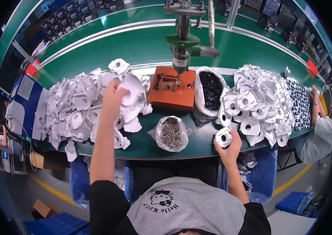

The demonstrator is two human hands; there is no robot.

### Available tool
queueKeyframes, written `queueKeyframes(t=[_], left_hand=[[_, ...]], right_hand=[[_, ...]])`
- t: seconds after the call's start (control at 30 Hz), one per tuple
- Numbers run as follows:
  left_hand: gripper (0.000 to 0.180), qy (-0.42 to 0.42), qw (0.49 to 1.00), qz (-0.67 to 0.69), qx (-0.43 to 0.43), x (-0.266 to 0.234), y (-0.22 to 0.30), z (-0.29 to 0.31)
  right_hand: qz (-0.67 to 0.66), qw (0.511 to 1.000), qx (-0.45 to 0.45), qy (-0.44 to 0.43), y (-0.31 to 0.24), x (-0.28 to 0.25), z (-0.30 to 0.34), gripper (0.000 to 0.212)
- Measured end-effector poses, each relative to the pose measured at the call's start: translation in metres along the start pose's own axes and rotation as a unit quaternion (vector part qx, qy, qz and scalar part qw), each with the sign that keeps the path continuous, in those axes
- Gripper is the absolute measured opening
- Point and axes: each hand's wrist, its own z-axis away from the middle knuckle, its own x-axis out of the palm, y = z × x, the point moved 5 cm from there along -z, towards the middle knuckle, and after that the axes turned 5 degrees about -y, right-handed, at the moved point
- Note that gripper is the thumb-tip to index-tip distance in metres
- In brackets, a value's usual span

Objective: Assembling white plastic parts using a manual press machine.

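Note:
My left hand (114,96) reaches over the left heap of white plastic parts (76,102). Its fingers are closed on the edge of a white plastic housing (133,89), which is slightly smeared by motion. At the front of the right heap of white parts (260,105), my right hand (230,147) grips a round white plastic ring part (222,136) with a dark centre hole. Between the hands lie an open bag of metal screws (171,133) and a bag of small black parts (211,91).
Behind the screws stands an orange fixture block (170,100) under a green press head (182,43). A blue box (27,98) is at the left end, and rows of dark parts (301,103) at the right. Blue bins (262,176) hang below the bench. Another person (318,133) works at right.

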Motion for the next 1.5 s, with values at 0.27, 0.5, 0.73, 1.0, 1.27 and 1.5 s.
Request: queueKeyframes(t=[0.27,0.5,0.73,1.0,1.27,1.5], left_hand=[[0.013,-0.133,0.95,0.271,-0.077,0.092,-0.003,0.089],[0.01,-0.216,0.916,0.313,-0.13,0.131,0.015,0.117],[0.023,-0.194,0.949,0.249,0.005,0.16,0.031,0.139],[0.035,-0.122,0.976,0.179,0.03,0.155,0.022,0.138],[0.024,-0.133,0.958,0.25,-0.045,0.164,0.012,0.137],[0.023,-0.16,0.966,0.195,-0.053,0.165,0.011,0.135]], right_hand=[[-0.316,0.932,0.15,-0.094,-0.017,0.013,0.003,0.055],[-0.599,0.788,0.041,-0.139,-0.086,-0.002,-0.009,0.073],[-0.504,0.837,-0.08,-0.198,-0.135,0.002,-0.021,0.095],[-0.482,0.852,-0.071,-0.195,-0.133,0.008,-0.019,0.094],[-0.4,0.887,-0.205,-0.107,-0.137,-0.003,-0.023,0.096],[-0.376,0.894,-0.203,-0.136,-0.136,-0.003,-0.027,0.092]])
